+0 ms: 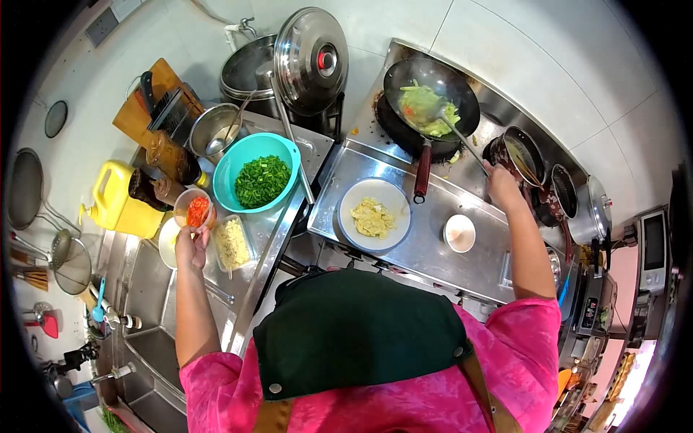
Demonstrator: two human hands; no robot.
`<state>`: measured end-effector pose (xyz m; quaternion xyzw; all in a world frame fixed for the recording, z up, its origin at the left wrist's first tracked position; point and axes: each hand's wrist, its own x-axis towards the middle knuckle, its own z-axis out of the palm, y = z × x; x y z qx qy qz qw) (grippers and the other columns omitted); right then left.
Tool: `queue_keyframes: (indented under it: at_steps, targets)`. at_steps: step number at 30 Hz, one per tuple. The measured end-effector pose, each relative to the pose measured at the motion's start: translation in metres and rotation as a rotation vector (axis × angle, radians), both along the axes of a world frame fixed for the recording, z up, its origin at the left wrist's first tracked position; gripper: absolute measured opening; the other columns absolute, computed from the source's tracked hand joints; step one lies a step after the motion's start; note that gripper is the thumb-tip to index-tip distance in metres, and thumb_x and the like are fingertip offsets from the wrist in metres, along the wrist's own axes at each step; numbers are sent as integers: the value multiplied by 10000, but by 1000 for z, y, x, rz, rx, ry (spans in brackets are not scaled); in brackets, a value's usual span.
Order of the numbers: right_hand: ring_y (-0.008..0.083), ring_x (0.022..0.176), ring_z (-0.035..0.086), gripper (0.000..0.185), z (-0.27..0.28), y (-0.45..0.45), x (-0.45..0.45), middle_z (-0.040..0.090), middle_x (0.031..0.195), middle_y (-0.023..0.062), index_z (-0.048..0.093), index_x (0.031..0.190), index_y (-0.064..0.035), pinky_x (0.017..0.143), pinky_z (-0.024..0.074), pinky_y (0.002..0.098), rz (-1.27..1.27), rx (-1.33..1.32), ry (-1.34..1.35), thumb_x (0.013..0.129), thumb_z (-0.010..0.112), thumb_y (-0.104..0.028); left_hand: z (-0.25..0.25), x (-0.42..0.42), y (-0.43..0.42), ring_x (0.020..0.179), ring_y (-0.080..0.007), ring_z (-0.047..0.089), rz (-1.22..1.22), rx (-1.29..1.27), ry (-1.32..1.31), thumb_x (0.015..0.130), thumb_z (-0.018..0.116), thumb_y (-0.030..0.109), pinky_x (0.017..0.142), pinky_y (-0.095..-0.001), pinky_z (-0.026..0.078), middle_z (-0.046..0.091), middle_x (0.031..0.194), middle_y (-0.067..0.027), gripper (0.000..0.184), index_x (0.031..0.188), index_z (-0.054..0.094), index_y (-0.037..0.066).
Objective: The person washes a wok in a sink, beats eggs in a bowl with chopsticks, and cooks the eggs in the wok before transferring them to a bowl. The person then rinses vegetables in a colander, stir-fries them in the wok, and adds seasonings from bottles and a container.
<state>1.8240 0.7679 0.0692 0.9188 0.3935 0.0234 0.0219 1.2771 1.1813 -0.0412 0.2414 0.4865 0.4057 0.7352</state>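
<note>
My right hand (502, 184) grips the handle of a metal spatula (465, 141), whose head rests in a black wok (393, 76) among green vegetables (426, 108). The wok's red-brown handle (424, 169) points toward me. My left hand (191, 247) is at a small clear tub of chopped red pepper (197, 212), fingers closed on its near edge. Beside that hand lie a clear container of minced garlic (232, 244) and, partly covered, a white plate (167, 243). A turquoise bowl (292, 155) of chopped greens (262, 182) is just beyond.
On the steel counter are a white bowl (346, 231) of cooked egg (372, 218) and a small white bowl (459, 233). Pans (516, 155) stand at the right, a large pot (245, 68) at the back. Bottles, a yellow jug (123, 198) and a sink (150, 296) are left.
</note>
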Motion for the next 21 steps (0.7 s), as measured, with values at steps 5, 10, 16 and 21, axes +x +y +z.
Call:
queue_keyframes:
  at_steps: [5, 10, 16, 21]
  targets:
    - [373, 805, 578, 325, -48, 50, 46, 577, 839, 260, 551, 1080, -36, 706, 458, 416, -146, 221, 322, 770, 485, -112, -8, 11, 18, 734, -211, 570, -44, -31, 100, 806, 434, 65, 637, -270, 540, 521, 846, -122, 113, 874, 441, -25]
    - [250, 606, 580, 367, -33, 24, 28, 587, 743, 188, 514, 1156, -56, 589, 457, 351, -40, 150, 343, 791, 484, -85, -42, 5, 47, 745, -211, 568, -107, 4, 201, 826, 422, 62, 655, -271, 542, 506, 843, -121, 104, 856, 445, -35]
    - [413, 847, 551, 317, -14, 16, 1, 565, 860, 277, 558, 1072, -36, 753, 432, 418, -69, 65, 182, 766, 486, -74, -63, 18, 62, 664, -213, 575, -49, -128, 255, 816, 434, 35, 559, -249, 545, 523, 799, -126, 89, 847, 445, -48]
    - [214, 459, 521, 426, -76, 54, 22, 612, 757, 116, 439, 1250, -110, 434, 437, 327, -321, 563, 835, 824, 462, -116, -61, 32, 55, 665, -221, 590, 8, -118, 270, 830, 454, 74, 505, -233, 535, 547, 826, -155, 126, 855, 447, -49]
